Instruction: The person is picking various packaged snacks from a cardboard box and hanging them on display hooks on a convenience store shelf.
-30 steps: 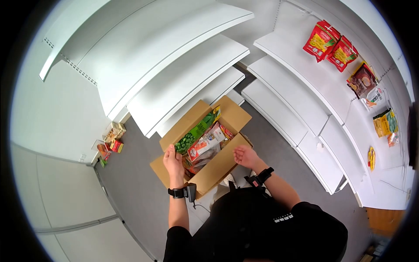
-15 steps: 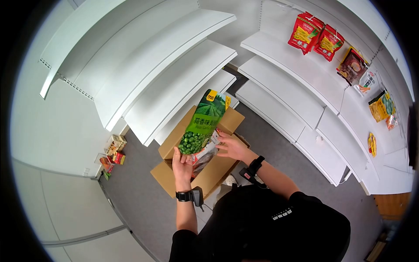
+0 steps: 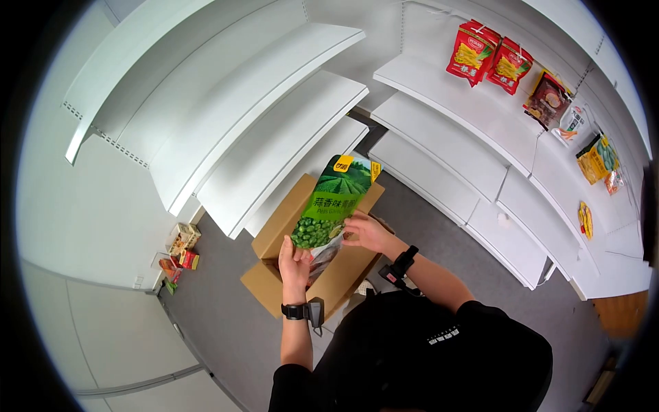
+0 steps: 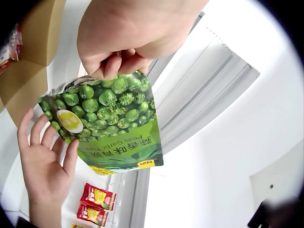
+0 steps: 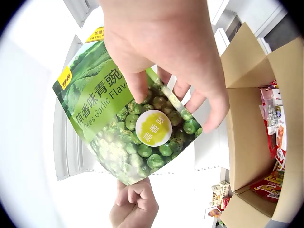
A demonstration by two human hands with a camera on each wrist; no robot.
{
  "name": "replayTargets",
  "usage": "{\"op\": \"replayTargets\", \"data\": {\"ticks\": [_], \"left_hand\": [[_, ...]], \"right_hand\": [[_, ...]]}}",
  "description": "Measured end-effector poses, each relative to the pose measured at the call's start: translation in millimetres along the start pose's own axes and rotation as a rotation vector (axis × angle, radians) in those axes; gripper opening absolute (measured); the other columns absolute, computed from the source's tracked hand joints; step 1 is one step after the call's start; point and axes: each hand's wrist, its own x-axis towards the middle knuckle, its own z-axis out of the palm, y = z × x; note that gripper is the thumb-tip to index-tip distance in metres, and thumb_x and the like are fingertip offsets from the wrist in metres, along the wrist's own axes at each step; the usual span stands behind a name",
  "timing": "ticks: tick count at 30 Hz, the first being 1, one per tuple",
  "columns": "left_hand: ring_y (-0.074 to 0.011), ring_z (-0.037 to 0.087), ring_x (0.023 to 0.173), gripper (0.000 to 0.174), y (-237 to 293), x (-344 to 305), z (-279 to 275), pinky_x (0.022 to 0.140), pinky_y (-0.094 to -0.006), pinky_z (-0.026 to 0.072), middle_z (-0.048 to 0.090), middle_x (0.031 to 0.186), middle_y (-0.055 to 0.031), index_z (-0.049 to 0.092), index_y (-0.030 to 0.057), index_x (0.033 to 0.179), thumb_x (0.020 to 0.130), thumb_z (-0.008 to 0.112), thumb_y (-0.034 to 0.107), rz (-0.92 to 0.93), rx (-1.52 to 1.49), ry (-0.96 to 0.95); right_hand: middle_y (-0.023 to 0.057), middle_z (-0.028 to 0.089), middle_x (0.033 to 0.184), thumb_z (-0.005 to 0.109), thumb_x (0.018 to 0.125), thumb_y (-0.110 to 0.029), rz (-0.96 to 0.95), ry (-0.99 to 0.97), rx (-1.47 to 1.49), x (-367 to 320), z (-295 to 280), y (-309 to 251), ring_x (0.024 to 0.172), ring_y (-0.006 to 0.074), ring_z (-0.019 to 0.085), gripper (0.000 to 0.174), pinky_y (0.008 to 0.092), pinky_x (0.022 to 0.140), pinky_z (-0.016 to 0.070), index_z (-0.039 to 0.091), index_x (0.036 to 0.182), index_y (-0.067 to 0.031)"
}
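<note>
The left hand [image 3: 295, 259] fingers are pinching the green pea bag [image 3: 331, 204] at its bottom corner while the right hand [image 3: 367, 232] fingers, extended, are touching its side.

The cardboard box [image 3: 269, 242] stands on the floor [image 3: 220, 309] in front of the person. Above the box, the pea snack bag [image 3: 333, 202] is held upright, the left hand [image 3: 295, 261] pinching its bottom edge and the right hand [image 3: 367, 232] touching its right edge. More packets [image 3: 321, 259] lie in the box under the bag. Behind and left of the box rise the left shelves [image 3: 274, 130]. Behind and right of it run the right shelves [image 3: 446, 144], with snack packets [image 3: 489, 58] on top. Left of the box, small cartons [image 3: 182, 247] sit on the floor against the wall.
</note>
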Motion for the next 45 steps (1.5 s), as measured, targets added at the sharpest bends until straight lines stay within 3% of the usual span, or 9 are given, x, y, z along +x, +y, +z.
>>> {"op": "replayTargets", "data": {"ticks": [10,16,19,22,27,31,37,45], "left_hand": [[-0.007,0.037,0.061,0.018,-19.6,13.7,9.3,0.057,-0.0219,0.0348,0.044,0.072,0.0037,0.05,0.0103,0.087,0.097,0.049,0.025,-0.104,0.142,-0.051],[-0.0073,0.038,0.062,0.017,-34.8,29.8,17.8,0.057,-0.0225,0.0343,0.043,0.071,0.0041,0.049,0.0107,0.088,0.097,0.048,0.025,-0.178,0.185,-0.158],[-0.0073,0.037,0.061,0.018,-47.0,38.8,28.3,0.056,-0.0225,0.034,0.041,0.069,0.0043,0.049,0.0109,0.087,0.098,0.047,0.026,-0.226,0.227,-0.192],[-0.0079,0.039,0.061,0.019,-60.2,44.9,38.6,0.055,-0.0228,0.035,0.041,0.069,0.0039,0.049,0.0108,0.088,0.098,0.047,0.027,-0.278,0.268,-0.229],[-0.0079,0.042,0.06,0.018,-88.9,56.8,37.3,0.054,-0.0223,0.0368,0.045,0.069,0.003,0.051,0.0102,0.09,0.097,0.048,0.026,-0.336,0.29,-0.271],[-0.0088,0.052,0.068,0.016,-107.6,52.8,46.7,0.061,-0.022,0.043,0.057,0.076,0.0001,0.055,0.0107,0.092,0.095,0.053,0.027,-0.358,0.456,-0.266],[-0.0084,0.053,0.069,0.017,-145.7,29.2,75.2,0.062,-0.0234,0.0433,0.057,0.075,0.0014,0.056,0.0104,0.095,0.095,0.053,0.027,-0.425,0.564,-0.287],[-0.0101,0.055,0.069,0.019,-212.3,-18.7,115.0,0.064,-0.0243,0.0446,0.06,0.078,-0.0002,0.056,0.0088,0.1,0.094,0.054,0.026,-0.538,0.63,-0.395]], "right_hand": [[-0.0011,0.039,0.138,0.057,0.091,-0.019,-0.129,-0.017,0.097,-20.1,-9.1,-13.1,0.128,0.0209,0.037,0.049,0.0593,0.1,0.0338,0.036,0.136,-0.0183],[0.0007,0.043,0.134,0.06,0.088,-0.019,-0.211,0.101,-0.039,-45.4,-15.2,-26.6,0.124,0.0218,0.041,0.049,0.0543,0.097,0.0375,0.04,0.133,-0.0172],[0.004,0.047,0.13,0.06,0.088,-0.018,-0.286,0.182,-0.088,-63.4,-16.5,-33.7,0.119,0.0221,0.045,0.046,0.0473,0.093,0.0431,0.043,0.13,-0.0138],[-0.0001,0.049,0.127,0.062,0.087,-0.02,-0.316,0.202,-0.071,-78.9,-27.0,-38.3,0.117,0.0194,0.046,0.042,0.0474,0.092,0.0413,0.048,0.126,-0.0173],[0.0015,0.051,0.123,0.062,0.087,-0.02,-0.407,0.313,-0.04,-110.7,-34.7,-45.3,0.11,0.0186,0.051,0.039,0.0421,0.09,0.0421,0.049,0.124,-0.0145],[0.0009,0.055,0.118,0.063,0.087,-0.021,-0.474,0.392,-0.031,-139.0,-37.9,-51.2,0.104,0.0157,0.054,0.037,0.0368,0.085,0.0431,0.051,0.122,-0.0134],[-0.0023,0.061,0.105,0.064,0.087,-0.021,-0.573,0.538,-0.005,-189.4,-62.5,-48.0,0.09,0.0106,0.058,0.029,0.0301,0.077,0.0435,0.056,0.114,-0.0134],[-0.0004,0.064,0.099,0.065,0.086,-0.019,-0.696,0.641,-0.004,-280.9,-97.5,-40.0,0.083,0.0096,0.059,0.023,0.027,0.07,0.0454,0.06,0.107,-0.0095]]}}
